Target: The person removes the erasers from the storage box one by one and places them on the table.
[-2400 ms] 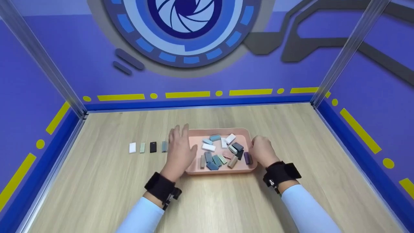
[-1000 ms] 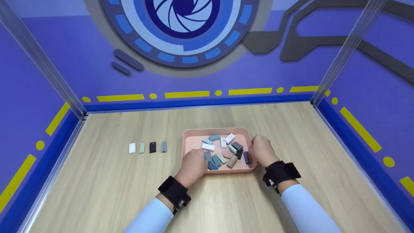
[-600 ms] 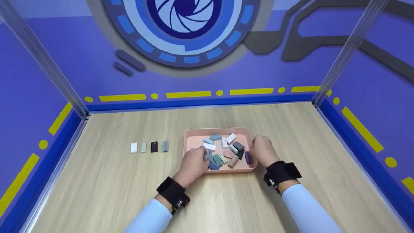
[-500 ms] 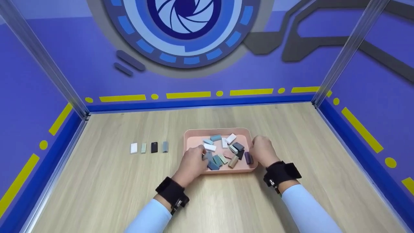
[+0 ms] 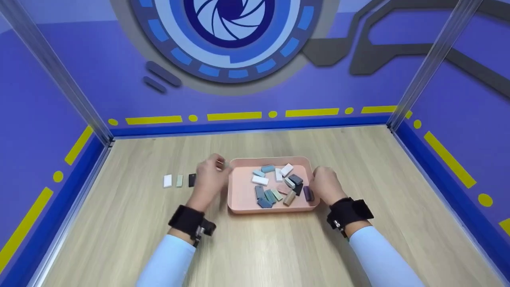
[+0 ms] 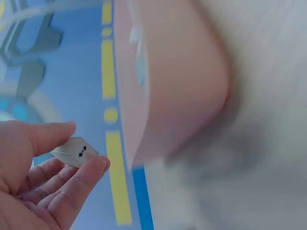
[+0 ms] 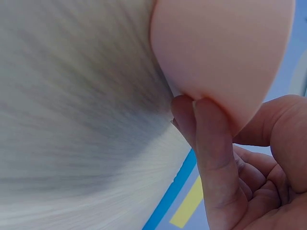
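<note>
In the left wrist view, my left hand (image 6: 57, 177) pinches a pale block (image 6: 76, 151) with small dark marks between thumb and fingers. The head view shows that left hand (image 5: 209, 179) off the left side of the pink tray (image 5: 242, 205), above the table. My right hand (image 5: 326, 185) is at the tray's right side; in the right wrist view the hand (image 7: 240, 172) grips the tray wall (image 7: 220, 48), fingertips against its outside. Several blocks lie in the tray, among them a white one (image 5: 260, 180), a tan one (image 5: 289, 198) and a purple one (image 5: 306, 193).
Left of the tray, a white block (image 5: 167, 181), a pale green block (image 5: 179, 180) and a black block (image 5: 191, 180) stand in a row on the wooden table (image 5: 255, 247). Blue walls with metal corner posts surround the table.
My left hand has moved out of the tray, up and to the left, and now holds a pale block. It covers the grey-blue block of the row. My right hand stays at the tray.
</note>
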{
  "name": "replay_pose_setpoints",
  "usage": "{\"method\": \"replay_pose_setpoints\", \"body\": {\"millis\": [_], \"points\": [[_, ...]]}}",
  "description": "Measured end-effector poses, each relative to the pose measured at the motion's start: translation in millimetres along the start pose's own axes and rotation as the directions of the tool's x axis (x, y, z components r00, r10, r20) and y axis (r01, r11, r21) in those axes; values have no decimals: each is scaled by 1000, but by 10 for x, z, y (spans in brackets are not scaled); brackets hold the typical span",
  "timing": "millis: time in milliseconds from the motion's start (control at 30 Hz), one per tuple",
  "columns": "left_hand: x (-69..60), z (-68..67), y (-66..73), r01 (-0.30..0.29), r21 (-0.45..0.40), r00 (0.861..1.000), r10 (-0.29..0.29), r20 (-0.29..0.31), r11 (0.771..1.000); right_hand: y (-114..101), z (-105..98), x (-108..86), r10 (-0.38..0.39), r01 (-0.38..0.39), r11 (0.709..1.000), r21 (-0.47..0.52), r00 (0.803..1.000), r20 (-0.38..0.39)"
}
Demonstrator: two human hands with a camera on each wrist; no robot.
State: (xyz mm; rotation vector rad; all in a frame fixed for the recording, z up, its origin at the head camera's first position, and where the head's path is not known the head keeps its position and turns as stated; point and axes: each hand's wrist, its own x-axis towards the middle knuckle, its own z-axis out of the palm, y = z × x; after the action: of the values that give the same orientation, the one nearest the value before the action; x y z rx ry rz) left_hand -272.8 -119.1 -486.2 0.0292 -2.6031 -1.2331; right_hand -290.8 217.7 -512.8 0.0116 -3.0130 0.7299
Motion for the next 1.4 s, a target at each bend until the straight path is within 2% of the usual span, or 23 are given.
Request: {"method": "replay_pose_setpoints", "body": {"millis": [100, 200, 300, 433, 567, 733, 833, 933, 1067, 1167, 1400], "points": [[128, -197, -171, 25, 2, 998, -25, -61, 1000, 8, -5, -7, 9, -9, 1000, -7, 1000, 0], [199, -391, -368, 71, 17, 990, -68, -124, 997, 12, -8, -18, 20, -20, 1000, -6, 1000, 6], [229, -570, -582, 146, 49, 974, -135, -184, 988, 24, -7, -26, 23, -23, 1000, -2, 1000, 11], [227, -766, -842, 256, 72, 943, -233, -239, 964, 35, -12, -31, 17, -16, 1000, -5, 1000, 13], [197, -892, -1032, 336, 55, 911, -309, -273, 940, 23, -28, -27, 11, -11, 1000, -5, 1000, 6], [128, -972, -1197, 411, 30, 876, -385, -290, 911, 9, -29, -17, 30, -30, 1000, 6, 999, 13], [83, -999, -1272, 441, 30, 862, -413, -295, 897, 7, -26, -22, 31, -31, 1000, 3, 999, 12], [52, -1013, -1337, 447, 58, 859, -410, -307, 893, 6, -25, -28, 19, -18, 1000, -8, 1000, 8], [32, -1015, -1387, 444, 101, 866, -397, -304, 890, -8, -25, -28, 19, -19, 1000, -13, 1000, 6], [33, -1007, -1391, 456, 116, 866, -411, -284, 882, -22, -25, -22, 34, -34, 999, -9, 999, 13], [38, -983, -1412, 471, 144, 862, -419, -285, 870, -34, -8, -6, 40, -40, 999, -7, 999, 23]]}}
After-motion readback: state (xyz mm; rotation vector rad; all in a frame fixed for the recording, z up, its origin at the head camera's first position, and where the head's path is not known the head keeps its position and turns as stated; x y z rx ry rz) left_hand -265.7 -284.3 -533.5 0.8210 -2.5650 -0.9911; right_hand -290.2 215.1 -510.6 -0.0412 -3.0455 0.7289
